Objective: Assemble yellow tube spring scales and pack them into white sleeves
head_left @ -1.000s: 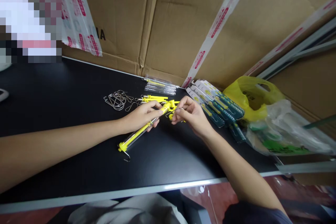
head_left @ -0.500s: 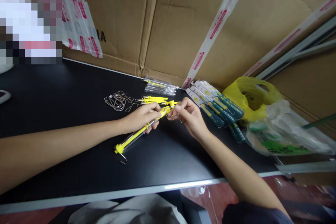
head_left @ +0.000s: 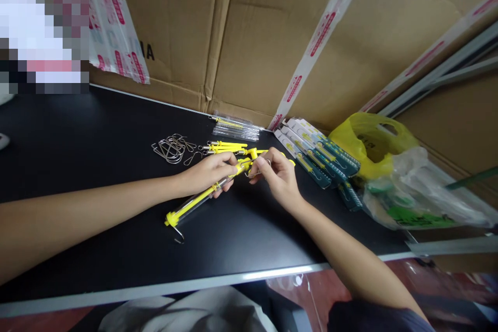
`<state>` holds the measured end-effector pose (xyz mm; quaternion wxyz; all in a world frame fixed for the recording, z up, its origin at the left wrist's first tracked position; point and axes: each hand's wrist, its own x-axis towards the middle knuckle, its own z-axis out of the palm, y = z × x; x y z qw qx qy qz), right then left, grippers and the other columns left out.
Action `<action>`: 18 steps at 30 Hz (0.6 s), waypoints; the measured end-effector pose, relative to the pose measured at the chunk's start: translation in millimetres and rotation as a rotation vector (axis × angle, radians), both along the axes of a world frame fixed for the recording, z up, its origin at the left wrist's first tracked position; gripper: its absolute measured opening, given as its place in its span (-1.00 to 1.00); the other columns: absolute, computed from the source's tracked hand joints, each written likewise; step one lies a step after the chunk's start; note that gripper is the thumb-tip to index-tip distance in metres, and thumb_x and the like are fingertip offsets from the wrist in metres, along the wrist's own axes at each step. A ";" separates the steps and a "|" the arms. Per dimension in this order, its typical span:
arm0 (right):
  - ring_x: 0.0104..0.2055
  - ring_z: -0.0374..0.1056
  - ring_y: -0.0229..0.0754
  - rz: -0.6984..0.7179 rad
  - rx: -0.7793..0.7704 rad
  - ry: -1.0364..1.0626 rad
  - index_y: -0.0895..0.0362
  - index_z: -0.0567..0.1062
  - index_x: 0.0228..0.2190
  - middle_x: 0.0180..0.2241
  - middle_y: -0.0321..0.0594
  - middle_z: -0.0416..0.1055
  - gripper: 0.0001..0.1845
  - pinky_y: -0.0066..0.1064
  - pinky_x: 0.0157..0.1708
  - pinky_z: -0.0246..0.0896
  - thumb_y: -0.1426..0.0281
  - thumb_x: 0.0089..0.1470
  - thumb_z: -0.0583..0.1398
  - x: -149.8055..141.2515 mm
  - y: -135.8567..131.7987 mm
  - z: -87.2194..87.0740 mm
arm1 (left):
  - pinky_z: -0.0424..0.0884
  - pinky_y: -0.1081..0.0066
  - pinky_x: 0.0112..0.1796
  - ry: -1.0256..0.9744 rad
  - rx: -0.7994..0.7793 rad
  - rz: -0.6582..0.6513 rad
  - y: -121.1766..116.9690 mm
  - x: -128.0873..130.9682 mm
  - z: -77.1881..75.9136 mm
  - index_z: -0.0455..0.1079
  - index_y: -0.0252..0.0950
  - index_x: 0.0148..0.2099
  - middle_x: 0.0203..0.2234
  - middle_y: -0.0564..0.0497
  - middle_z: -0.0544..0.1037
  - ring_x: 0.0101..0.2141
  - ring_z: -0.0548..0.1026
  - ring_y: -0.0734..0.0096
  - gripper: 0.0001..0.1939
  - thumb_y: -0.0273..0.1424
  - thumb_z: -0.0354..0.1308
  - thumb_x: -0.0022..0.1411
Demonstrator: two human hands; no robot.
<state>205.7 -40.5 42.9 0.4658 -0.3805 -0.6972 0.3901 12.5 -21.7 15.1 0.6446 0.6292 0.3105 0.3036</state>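
1. Most of the background is filled by tall brown cardboard [head_left: 171, 15], by which the far side of the black tabletop [head_left: 78, 155] is bounded.
2. The cardboard is crossed by slanting tape [head_left: 322, 33], printed in red; at the left, a broader taped patch [head_left: 112, 31] is seen beside dark printed letters.
3. The tabletop's near side is edged with pale trim [head_left: 116, 295], along which a bright streak of light is reflected.
4. At the right, slanting grey metal bars [head_left: 467, 72] are seen.
5. Below, reddish flooring [head_left: 324, 295] is partly shown.
6. The upper left corner is pixelated.
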 end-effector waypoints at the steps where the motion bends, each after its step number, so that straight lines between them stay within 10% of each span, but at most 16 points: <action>1: -0.51 0.34 -0.33 -0.004 0.003 -0.003 0.11 0.30 -0.53 -0.52 -0.33 0.36 -0.66 -0.48 -0.55 0.42 0.18 0.16 0.21 -0.5 -0.5 -0.3 | 0.21 0.63 -0.73 -0.003 0.000 -0.007 0.3 -0.1 -0.8 0.16 -0.24 -0.29 -0.67 0.19 0.40 -0.75 0.32 0.61 -0.83 -0.27 0.02 0.28; 18: -0.55 0.31 -0.33 -0.045 0.060 -0.099 0.09 0.26 -0.53 -0.53 -0.33 0.35 -0.63 -0.46 -0.53 0.31 0.14 0.20 0.15 -3.3 -4.5 -0.7 | 0.21 0.61 -0.71 0.011 -0.015 -0.047 0.4 -0.5 -2.7 0.18 -0.25 -0.27 -0.66 0.18 0.40 -0.75 0.31 0.61 -0.87 -0.31 0.01 0.30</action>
